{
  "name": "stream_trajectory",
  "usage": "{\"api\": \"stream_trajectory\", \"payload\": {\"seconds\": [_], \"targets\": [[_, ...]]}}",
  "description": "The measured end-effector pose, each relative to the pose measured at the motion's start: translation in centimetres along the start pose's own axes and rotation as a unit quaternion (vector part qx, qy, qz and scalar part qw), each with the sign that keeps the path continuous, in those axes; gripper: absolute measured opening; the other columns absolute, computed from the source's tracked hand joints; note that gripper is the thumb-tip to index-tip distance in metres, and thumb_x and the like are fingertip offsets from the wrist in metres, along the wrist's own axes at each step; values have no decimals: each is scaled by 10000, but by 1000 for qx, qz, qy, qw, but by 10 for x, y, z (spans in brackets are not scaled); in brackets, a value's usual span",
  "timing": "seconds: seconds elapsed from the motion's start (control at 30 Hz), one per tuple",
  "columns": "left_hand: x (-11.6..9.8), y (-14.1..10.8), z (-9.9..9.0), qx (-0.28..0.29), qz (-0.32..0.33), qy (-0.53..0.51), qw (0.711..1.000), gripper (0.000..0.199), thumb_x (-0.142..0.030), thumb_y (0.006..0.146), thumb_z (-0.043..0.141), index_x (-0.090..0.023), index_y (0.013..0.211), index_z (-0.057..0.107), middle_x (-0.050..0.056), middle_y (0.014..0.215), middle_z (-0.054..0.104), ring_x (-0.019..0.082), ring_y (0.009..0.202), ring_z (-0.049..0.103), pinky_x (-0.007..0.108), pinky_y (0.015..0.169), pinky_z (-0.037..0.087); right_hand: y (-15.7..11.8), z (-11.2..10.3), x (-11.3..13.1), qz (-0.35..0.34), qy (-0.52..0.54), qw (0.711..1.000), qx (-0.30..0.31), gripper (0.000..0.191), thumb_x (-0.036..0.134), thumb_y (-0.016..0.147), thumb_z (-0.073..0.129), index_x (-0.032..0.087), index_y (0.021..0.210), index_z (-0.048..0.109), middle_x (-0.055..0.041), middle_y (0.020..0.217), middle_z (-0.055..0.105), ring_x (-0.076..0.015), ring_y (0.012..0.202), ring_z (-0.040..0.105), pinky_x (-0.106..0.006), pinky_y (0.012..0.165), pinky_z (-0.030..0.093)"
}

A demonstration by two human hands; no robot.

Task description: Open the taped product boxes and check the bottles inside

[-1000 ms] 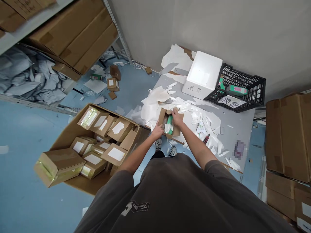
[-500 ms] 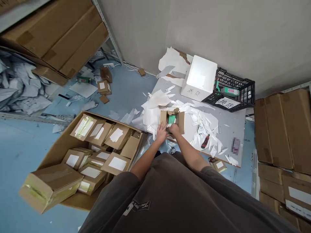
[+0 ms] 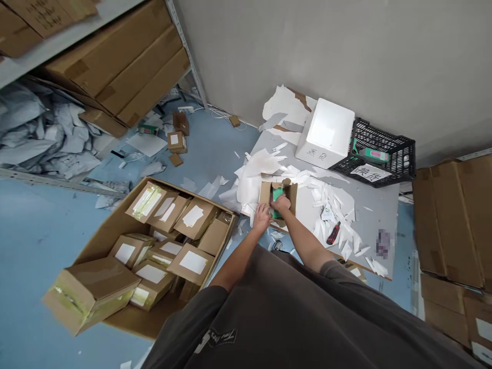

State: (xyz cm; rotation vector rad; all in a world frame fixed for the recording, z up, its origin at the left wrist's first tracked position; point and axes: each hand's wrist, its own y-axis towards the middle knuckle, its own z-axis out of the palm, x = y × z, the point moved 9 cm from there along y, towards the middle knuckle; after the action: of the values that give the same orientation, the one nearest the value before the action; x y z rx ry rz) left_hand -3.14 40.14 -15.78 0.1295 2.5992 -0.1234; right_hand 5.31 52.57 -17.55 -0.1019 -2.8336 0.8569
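Observation:
A small open cardboard box [image 3: 293, 197] rests at the near edge of the grey table, its flaps apart. Inside it lies a green box [image 3: 277, 193], partly covered by my fingers. My left hand [image 3: 262, 216] grips the near left side of the cardboard box. Reaching in from the right, my right hand [image 3: 282, 204] has its fingers curled at the green box; the fingertips are partly hidden. White paper scraps [image 3: 259, 164] lie around the cardboard box, and a red and black utility knife [image 3: 333, 233] sits among scraps to the right.
A large carton [image 3: 96, 230] full of taped parcels stands on the floor to my left. On the table's far side are a white foam box [image 3: 326, 125] and a black crate [image 3: 397, 148]. Shelving [image 3: 188, 56] with cartons rises at left; more cartons [image 3: 449, 220] stack at right.
My right hand has shifted further into the cardboard box, and more of the green box shows along its length. My left hand stays at the box's side. The whole view has swung slightly.

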Motion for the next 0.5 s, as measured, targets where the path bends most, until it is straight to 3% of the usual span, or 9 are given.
{"api": "stream_trajectory", "payload": {"seconds": [0.17, 0.27, 0.4, 0.5], "targets": [[4, -3, -20, -7, -8, 15, 1000, 69, -281, 878, 852, -227, 919, 864, 152, 1496, 671, 394, 1526, 480, 595, 1328, 349, -36, -37, -4, -7, 41, 996, -83, 735, 653, 967, 698, 55, 1370, 553, -329, 1221, 768, -419, 1211, 773, -464, 1037, 595], [1, -1, -24, -10, 4, 25, 1000, 109, -275, 884, 843, -237, 984, 863, 137, 1560, 638, 382, 1569, 451, 554, 1325, 360, -44, -52, -13, -4, 62, 995, -84, 759, 675, 954, 698, 63, 1377, 546, -320, 1221, 772, -412, 1193, 778, -456, 1011, 603], [0, -3, -25, -26, -6, 47, 999, 602, -401, 823, 923, -204, 1366, 752, 182, 1741, 457, 431, 1679, 285, 635, 1364, 247, -40, -54, -21, 14, 60, 998, -16, 822, 712, 937, 695, 35, 1388, 575, -333, 1259, 758, -415, 1247, 761, -457, 1036, 600], [0, -6, -13, -11, -19, 41, 999, 983, -448, 744, 975, -147, 1586, 566, 235, 1793, 342, 481, 1697, 207, 660, 1342, 277, -39, -50, -15, 8, 51, 999, 16, 864, 701, 941, 696, -5, 1420, 562, -345, 1297, 742, -415, 1299, 739, -464, 1075, 586]]}}
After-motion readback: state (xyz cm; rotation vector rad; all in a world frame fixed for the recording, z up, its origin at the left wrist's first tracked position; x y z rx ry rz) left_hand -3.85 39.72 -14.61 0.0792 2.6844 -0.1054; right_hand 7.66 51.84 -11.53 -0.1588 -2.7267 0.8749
